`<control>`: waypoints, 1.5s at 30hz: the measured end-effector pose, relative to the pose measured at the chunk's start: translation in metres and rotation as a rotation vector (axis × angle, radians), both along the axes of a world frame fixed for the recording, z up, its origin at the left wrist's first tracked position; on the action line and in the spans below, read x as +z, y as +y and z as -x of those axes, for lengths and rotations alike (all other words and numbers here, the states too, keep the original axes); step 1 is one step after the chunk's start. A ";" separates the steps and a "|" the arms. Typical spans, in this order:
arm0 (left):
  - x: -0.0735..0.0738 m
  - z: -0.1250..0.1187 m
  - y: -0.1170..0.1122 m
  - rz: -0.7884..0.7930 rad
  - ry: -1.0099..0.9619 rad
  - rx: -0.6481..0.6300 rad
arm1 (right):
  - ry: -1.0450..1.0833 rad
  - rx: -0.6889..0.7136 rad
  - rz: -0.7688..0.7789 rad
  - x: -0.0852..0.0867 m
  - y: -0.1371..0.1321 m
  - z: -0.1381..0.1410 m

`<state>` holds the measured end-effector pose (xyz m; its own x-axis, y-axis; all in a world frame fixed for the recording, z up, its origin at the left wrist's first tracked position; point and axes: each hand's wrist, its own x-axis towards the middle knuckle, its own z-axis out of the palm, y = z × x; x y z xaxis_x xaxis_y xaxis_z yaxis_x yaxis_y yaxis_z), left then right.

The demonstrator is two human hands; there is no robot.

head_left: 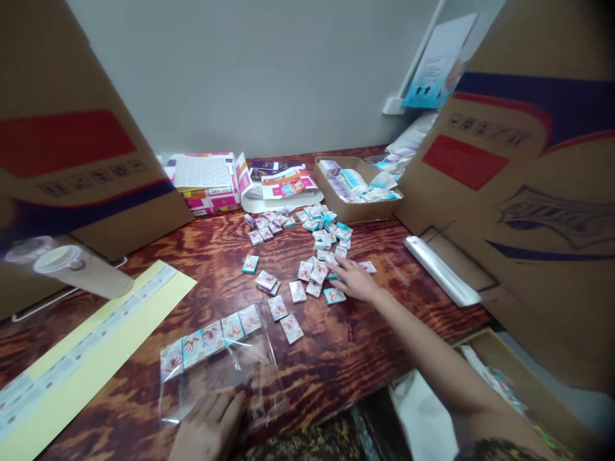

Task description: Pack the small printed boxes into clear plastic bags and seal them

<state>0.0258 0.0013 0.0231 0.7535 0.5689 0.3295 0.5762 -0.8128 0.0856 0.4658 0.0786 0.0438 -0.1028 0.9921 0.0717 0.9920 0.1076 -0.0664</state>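
Note:
My left hand (pixel 210 424) lies at the table's near edge, fingers flat over the near end of a clear plastic bag (pixel 230 374). Along the bag's far end sits a row of several small flat boxes (pixel 211 336) printed with hands, in lilac and teal. My right hand (pixel 354 280) reaches across the table, fingers apart, touching a loose pile of the same small boxes (pixel 318 272). Its fingertips partly cover some of them. Single boxes (pixel 291 328) are scattered between the pile and the bag.
A cardboard tray (pixel 358 214) of packs stands at the back, beside opened printed cartons (pixel 206 198). Large cardboard boxes flank both sides. Yellow paper with a label strip (pixel 120 333) and a whitish cylinder (pixel 86 272) lie left; a plastic film roll (pixel 442 272) lies right.

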 end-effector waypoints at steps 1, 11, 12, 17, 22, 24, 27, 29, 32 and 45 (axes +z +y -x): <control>0.006 -0.008 0.002 -0.022 0.002 -0.022 | -0.042 0.002 0.046 0.000 -0.007 -0.008; 0.012 -0.087 0.011 -0.046 -0.005 -0.032 | -0.035 -0.075 -0.014 -0.004 0.019 0.053; 0.006 -0.089 0.011 -0.054 0.001 -0.033 | -0.029 -0.048 0.012 -0.007 0.023 0.062; -0.014 -0.080 0.008 -0.049 0.029 0.006 | -0.055 0.119 0.073 -0.008 0.039 0.091; -0.018 -0.081 0.006 -0.080 0.032 0.023 | -0.044 0.329 0.012 0.005 0.103 0.138; -0.024 -0.085 0.007 -0.110 0.008 0.028 | -0.088 0.481 0.027 0.006 0.134 0.163; -0.036 -0.085 0.008 -0.154 -0.035 0.025 | -0.164 0.615 0.139 0.007 0.166 0.186; -0.044 -0.081 0.007 -0.156 -0.058 0.031 | -0.177 0.612 0.171 0.009 0.173 0.183; -0.046 -0.075 0.004 -0.115 -0.066 0.048 | -0.160 0.559 0.147 0.023 0.162 0.146; -0.023 -0.081 0.005 -0.043 -0.039 -0.001 | -0.192 0.512 0.314 0.008 0.090 0.045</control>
